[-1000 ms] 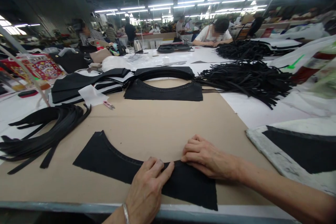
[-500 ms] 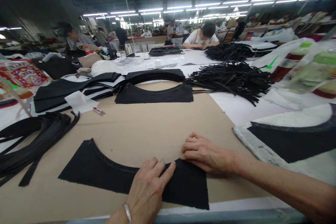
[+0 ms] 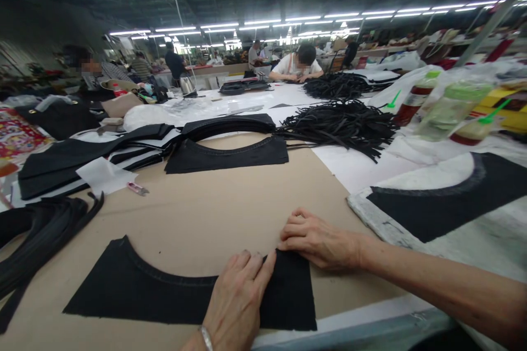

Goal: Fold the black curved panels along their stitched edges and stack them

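A black fabric piece (image 3: 164, 296) with a curved upper edge lies flat on the tan board (image 3: 230, 197). My left hand (image 3: 241, 290) rests on it right of its middle, fingers spread and palm down. At the fabric's upper right edge my right hand (image 3: 315, 238) has its fingers curled together in a pinch on the fabric. Its fingertips sit just beyond my left index finger. Further back lies a stack of similar black pieces (image 3: 228, 159).
Pink snips (image 3: 137, 188) lie beside a white sheet (image 3: 106, 174). Black strips (image 3: 45, 236) are at the left, more strips (image 3: 341, 123) at the back. Another black piece (image 3: 448, 197) lies on a pale slab (image 3: 387, 225) at right. Bottles (image 3: 415, 98) stand behind. A person (image 3: 296, 66) works across the table.
The camera view has turned rightward, so most things appear further left. My right hand stays at the fabric's upper edge, and my left hand remains flat on it.
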`<state>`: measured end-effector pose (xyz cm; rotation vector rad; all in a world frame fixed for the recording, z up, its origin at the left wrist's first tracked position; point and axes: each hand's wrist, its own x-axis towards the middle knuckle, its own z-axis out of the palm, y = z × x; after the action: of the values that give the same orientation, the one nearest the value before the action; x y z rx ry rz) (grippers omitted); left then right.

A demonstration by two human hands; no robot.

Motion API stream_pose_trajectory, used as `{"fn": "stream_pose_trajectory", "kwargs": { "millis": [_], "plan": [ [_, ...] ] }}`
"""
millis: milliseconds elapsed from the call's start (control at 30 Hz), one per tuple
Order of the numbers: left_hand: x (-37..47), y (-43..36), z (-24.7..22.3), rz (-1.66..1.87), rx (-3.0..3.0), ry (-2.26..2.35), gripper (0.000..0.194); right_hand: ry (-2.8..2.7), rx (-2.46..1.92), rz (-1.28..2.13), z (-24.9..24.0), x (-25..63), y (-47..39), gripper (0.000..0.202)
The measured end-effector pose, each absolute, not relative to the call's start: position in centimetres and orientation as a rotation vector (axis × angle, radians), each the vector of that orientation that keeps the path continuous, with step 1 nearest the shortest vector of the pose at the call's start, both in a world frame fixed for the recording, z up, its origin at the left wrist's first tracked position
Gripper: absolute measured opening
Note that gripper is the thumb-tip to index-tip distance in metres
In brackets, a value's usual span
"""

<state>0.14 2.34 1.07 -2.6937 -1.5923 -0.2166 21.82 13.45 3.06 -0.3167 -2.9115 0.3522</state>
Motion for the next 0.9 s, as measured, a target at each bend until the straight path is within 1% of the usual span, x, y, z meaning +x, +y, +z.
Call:
{"fn": "stream_pose_trajectory", "kwargs": {
  "millis": [333, 567, 767, 900],
  "plan": [
    [1.3, 2.9, 1.1, -0.190, -2.587, -1.481, 0.062, -2.895, -0.399, 0.335, 2.8, 23.6, 13.4, 0.043],
    [1.4, 2.7, 0.8, -0.196, -2.538, -1.444, 0.059, -2.865, -0.523, 0.379, 2.8, 25.0, 13.3, 0.043],
    [1.7, 3.0, 0.8, -0.257, -2.538, -1.418, 0.056, -2.742, -0.730, 0.345, 2.9, 24.0, 11.6, 0.058],
    [1.8, 2.6, 0.7, -0.326, -2.542, -1.465, 0.055, -2.798, -0.796, 0.294, 2.7, 22.9, 9.7, 0.054]
  ]
}}
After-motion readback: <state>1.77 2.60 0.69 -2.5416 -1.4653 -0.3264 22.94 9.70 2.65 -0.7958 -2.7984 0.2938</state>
